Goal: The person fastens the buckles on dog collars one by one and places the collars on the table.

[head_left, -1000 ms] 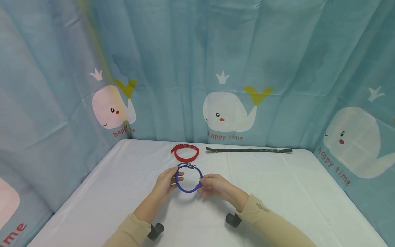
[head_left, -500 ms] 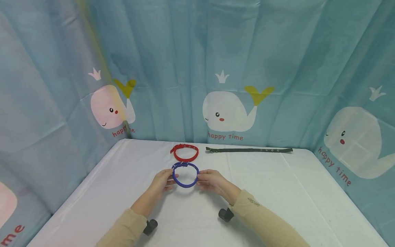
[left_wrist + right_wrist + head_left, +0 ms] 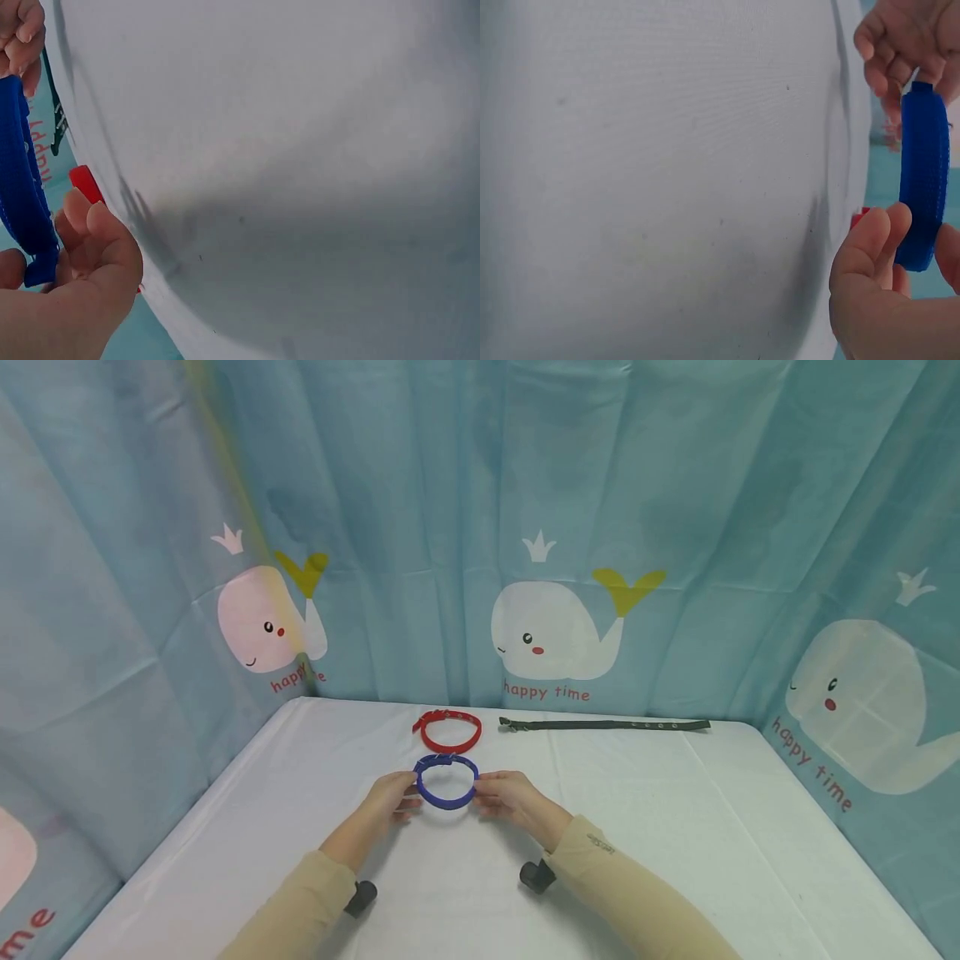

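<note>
A blue pet collar (image 3: 447, 804), buckled into a ring, is held up above the table between both hands. Its buckle sits on the far side of the ring. My left hand (image 3: 390, 797) pinches the left side, with the thumb on one face and fingers on the other. On the opposite side, my right hand (image 3: 513, 797) grips the band between thumb and fingers. Seen from the left wrist, the blue band (image 3: 19, 165) stands edge-on, and the right wrist view shows its smooth outer face (image 3: 924, 172). Just beyond it lies a red collar (image 3: 450, 748), also fastened in a loop.
A dark collar (image 3: 577, 725) lies stretched straight along the back edge of the white-covered table (image 3: 660, 827), its buckle end to the left. Behind and at both sides hangs a blue curtain (image 3: 427, 527) printed with whales.
Both hands have carried the blue collar slightly left and away from the body. The ring has tipped to a flatter angle. The red and dark collars have stayed put.
</note>
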Demonstrator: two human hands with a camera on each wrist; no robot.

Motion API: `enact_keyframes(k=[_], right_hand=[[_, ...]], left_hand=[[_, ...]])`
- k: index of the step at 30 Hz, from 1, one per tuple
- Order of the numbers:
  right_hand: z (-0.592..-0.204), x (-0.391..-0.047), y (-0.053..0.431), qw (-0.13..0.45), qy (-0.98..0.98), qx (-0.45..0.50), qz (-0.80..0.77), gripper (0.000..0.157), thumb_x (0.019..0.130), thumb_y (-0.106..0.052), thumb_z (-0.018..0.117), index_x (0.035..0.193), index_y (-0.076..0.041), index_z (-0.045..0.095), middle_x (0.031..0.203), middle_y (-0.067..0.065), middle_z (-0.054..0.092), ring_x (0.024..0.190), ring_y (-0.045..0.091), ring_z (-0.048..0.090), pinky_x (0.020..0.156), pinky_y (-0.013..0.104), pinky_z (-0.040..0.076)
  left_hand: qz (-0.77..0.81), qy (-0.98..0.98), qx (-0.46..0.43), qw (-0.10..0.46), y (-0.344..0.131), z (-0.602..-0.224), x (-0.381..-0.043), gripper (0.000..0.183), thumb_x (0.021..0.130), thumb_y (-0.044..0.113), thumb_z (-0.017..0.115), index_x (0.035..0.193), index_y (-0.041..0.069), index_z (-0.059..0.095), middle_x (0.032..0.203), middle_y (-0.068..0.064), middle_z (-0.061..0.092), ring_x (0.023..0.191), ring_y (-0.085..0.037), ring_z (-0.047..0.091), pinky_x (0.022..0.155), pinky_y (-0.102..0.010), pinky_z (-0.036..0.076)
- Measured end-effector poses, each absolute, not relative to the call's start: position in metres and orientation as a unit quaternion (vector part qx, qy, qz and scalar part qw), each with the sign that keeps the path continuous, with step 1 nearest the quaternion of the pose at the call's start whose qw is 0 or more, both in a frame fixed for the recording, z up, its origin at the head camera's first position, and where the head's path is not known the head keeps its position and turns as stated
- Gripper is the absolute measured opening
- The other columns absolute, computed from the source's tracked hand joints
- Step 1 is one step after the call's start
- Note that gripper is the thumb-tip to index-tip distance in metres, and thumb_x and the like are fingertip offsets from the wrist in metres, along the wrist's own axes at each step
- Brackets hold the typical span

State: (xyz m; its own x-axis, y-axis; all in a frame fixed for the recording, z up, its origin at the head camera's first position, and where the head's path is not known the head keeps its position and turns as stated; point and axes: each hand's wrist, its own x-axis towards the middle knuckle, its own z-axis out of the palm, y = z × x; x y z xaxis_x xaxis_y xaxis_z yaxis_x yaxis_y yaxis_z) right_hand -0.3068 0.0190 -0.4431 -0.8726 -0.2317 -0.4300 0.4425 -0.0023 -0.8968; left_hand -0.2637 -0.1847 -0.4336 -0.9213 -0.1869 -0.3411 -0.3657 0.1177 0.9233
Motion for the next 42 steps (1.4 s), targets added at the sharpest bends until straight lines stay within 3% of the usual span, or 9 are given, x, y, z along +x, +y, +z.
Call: enact_keyframes(k=[12,22,28,32,36,42], right_hand=[[-0.449,-0.314,0.011,0.222,0.669,0.101,-0.702,0.029,0.09,0.001,0.065,0.116,0.012,0.06,0.086,0.011,0.068,0.075,0.016,0.064,0.07,0.027,0.055],[-0.454,-0.317,0.008,0.217,0.674,0.096,-0.699,0.028,0.088,0.007,0.063,0.115,0.015,0.057,0.088,0.015,0.067,0.074,0.017,0.063,0.076,0.031,0.055],[-0.455,-0.319,0.011,0.225,0.671,0.093,-0.7,0.037,0.088,0.009,0.061,0.124,0.017,0.052,0.105,0.023,0.066,0.092,0.026,0.068,0.086,0.036,0.053],[-0.454,-0.318,0.015,0.231,0.67,0.085,-0.701,0.042,0.09,0.008,0.061,0.128,0.018,0.048,0.117,0.027,0.061,0.105,0.031,0.065,0.091,0.039,0.051],[-0.455,-0.318,0.024,0.229,0.672,0.083,-0.699,0.044,0.09,0.008,0.06,0.13,0.018,0.046,0.124,0.03,0.056,0.112,0.034,0.062,0.093,0.041,0.05],[-0.458,-0.322,0.058,0.213,0.681,0.087,-0.696,0.044,0.092,0.008,0.057,0.133,0.018,0.044,0.13,0.032,0.053,0.117,0.036,0.058,0.095,0.042,0.048]], left_hand=[[0.589,0.773,-0.204,0.118,-0.191,-0.439,-0.28,0.042,0.101,0.019,0.041,0.132,-0.008,0.046,0.087,-0.006,0.066,0.056,-0.009,0.058,0.054,-0.021,0.047],[0.558,0.792,-0.199,0.149,-0.193,-0.438,-0.288,0.039,0.102,0.019,0.04,0.129,-0.008,0.046,0.068,0.0,0.057,0.049,-0.008,0.049,0.052,-0.022,0.045],[0.539,0.811,-0.152,0.167,-0.204,-0.439,-0.29,0.046,0.103,0.014,0.039,0.141,-0.012,0.033,0.07,-0.005,0.058,0.052,-0.009,0.054,0.056,-0.024,0.048],[0.507,0.836,-0.115,0.175,-0.212,-0.438,-0.287,0.049,0.103,0.013,0.041,0.141,-0.016,0.03,0.072,-0.008,0.059,0.051,-0.009,0.054,0.056,-0.023,0.05],[0.49,0.851,-0.098,0.164,-0.214,-0.436,-0.283,0.049,0.102,0.012,0.043,0.138,-0.018,0.031,0.071,-0.01,0.06,0.05,-0.009,0.055,0.053,-0.022,0.05],[0.478,0.869,-0.096,0.086,-0.213,-0.432,-0.281,0.043,0.1,0.012,0.045,0.133,-0.017,0.04,0.076,-0.013,0.06,0.056,-0.011,0.055,0.056,-0.023,0.049]])
